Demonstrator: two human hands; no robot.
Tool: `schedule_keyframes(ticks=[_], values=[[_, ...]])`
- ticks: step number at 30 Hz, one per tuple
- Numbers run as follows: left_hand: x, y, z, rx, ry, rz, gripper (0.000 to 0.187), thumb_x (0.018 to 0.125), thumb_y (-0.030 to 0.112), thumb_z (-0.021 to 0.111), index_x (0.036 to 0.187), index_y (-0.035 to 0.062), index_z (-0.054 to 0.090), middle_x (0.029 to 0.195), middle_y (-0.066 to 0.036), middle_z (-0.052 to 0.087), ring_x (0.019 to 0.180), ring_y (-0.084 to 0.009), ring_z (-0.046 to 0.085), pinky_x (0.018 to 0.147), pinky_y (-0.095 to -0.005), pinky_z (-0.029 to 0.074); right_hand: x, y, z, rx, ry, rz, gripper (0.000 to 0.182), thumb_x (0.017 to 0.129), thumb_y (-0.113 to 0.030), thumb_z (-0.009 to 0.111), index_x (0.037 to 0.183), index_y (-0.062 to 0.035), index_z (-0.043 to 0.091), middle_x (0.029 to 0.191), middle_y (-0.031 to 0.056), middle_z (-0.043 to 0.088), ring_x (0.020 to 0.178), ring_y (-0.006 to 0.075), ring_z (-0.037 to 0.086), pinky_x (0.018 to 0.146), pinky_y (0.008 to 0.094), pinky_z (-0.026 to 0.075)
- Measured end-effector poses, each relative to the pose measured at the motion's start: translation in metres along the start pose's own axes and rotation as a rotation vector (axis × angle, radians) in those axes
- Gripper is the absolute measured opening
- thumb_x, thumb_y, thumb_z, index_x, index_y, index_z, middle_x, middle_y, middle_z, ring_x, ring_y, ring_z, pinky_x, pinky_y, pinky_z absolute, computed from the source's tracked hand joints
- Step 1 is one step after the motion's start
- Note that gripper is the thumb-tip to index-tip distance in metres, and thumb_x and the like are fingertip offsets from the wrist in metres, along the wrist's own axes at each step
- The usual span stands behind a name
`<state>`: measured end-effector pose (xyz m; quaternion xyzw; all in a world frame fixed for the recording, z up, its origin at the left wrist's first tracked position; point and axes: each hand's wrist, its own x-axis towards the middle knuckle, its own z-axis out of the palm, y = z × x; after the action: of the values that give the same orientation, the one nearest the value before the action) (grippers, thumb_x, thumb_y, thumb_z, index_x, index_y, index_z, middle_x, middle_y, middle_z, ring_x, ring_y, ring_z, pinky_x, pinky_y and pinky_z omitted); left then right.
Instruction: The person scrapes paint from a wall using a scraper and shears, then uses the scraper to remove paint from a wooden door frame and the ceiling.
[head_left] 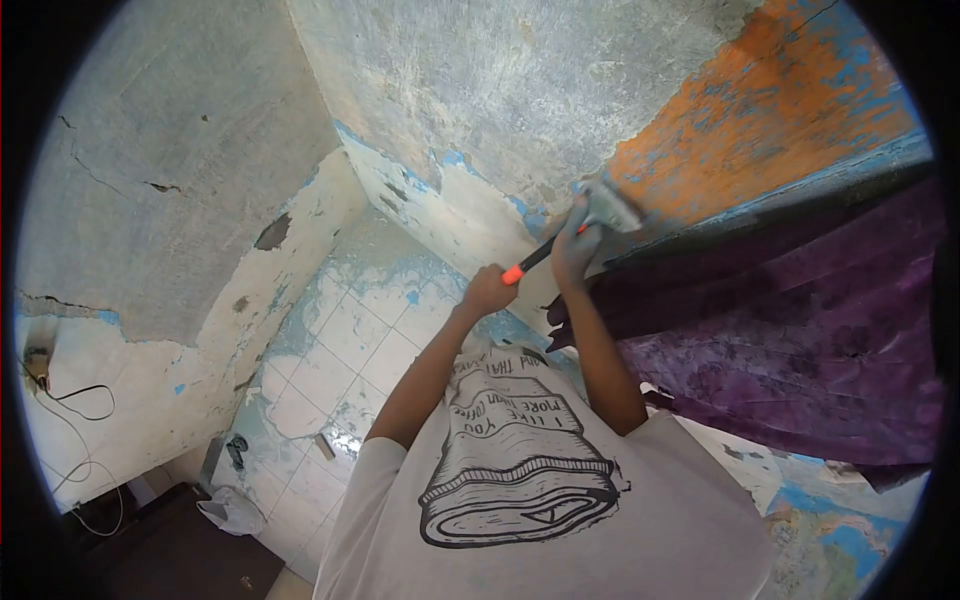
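Person's left hand (490,291) grips scraper (612,206) handle end, right hand (575,248) clamped nr its head (blurry tbh), by orange paint (725,125) on far wall (520,85).

There are one grey-headed scraper with a black-and-orange handle (541,254), one dark purple cloth (790,330) and one crumpled white plastic bag (232,511).

A single head-worn camera looks forward and steeply down, with the wearer's off-white, black-printed T-shirt (560,500) close at bottom centre, the peeling grey-and-orange wall (500,90) farther off across the top, and the white square-tiled floor (355,335) below, left of centre.
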<state>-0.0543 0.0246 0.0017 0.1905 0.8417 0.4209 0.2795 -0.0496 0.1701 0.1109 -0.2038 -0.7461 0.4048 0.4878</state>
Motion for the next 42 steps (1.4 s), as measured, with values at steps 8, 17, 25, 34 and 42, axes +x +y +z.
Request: schedule_keyframes(ticks=[8, 17, 25, 34, 42], values=[[-0.013, -0.025, -0.009, 0.123, 0.021, -0.162, 0.045, 0.086, 0.037, 0.064, 0.096, -0.0067, 0.067, 0.102, -0.033, 0.066, 0.098, -0.0451, 0.066, 0.084, -0.0519, 0.052, -0.035, 0.042, 0.016, 0.196, -0.077, 0.306, 0.057, 0.103, -0.026, 0.056, 0.052, -0.0031, 0.043, 0.044, 0.0048, 0.048, 0.042, 0.0125, 0.051, 0.041, 0.0325, 0.039], [-0.005, -0.045, 0.007, 0.038, -0.056, -0.075, 0.048, 0.085, 0.038, 0.066, 0.087, -0.0106, 0.065, 0.087, -0.031, 0.068, 0.088, -0.0454, 0.068, 0.077, -0.0491, 0.053, -0.033, 0.020, 0.013, 0.081, -0.193, 0.317, 0.052, 0.103, -0.030, 0.056, 0.062, 0.0035, 0.056, 0.051, 0.0033, 0.052, 0.046, 0.0120, 0.051, 0.046, 0.0327, 0.039], [0.001, -0.052, 0.000, 0.050, -0.107, -0.121, 0.046, 0.085, 0.037, 0.067, 0.085, -0.0087, 0.066, 0.082, -0.029, 0.068, 0.085, -0.0448, 0.068, 0.075, -0.0484, 0.053, -0.034, 0.029, 0.016, 0.125, -0.156, 0.239, 0.052, 0.101, -0.028, 0.059, 0.058, 0.0013, 0.060, 0.044, 0.0070, 0.056, 0.037, 0.0151, 0.055, 0.039, 0.0298, 0.042], [0.008, -0.019, -0.003, -0.028, 0.006, -0.053, 0.044, 0.087, 0.036, 0.064, 0.078, -0.0067, 0.067, 0.079, -0.030, 0.066, 0.084, -0.0453, 0.068, 0.074, -0.0492, 0.053, -0.008, 0.012, 0.023, 0.321, -0.158, 0.368, 0.049, 0.100, -0.026, 0.059, 0.060, 0.0006, 0.054, 0.049, 0.0048, 0.054, 0.044, 0.0143, 0.055, 0.045, 0.0319, 0.044], [0.001, -0.048, 0.004, 0.042, 0.003, -0.131, 0.046, 0.086, 0.039, 0.063, 0.083, -0.0067, 0.068, 0.083, -0.029, 0.068, 0.084, -0.0460, 0.068, 0.074, -0.0508, 0.053, -0.028, 0.025, 0.020, 0.180, -0.165, 0.328, 0.039, 0.100, -0.024, 0.059, 0.073, 0.0037, 0.064, 0.049, 0.0047, 0.056, 0.040, 0.0141, 0.057, 0.041, 0.0287, 0.042]])
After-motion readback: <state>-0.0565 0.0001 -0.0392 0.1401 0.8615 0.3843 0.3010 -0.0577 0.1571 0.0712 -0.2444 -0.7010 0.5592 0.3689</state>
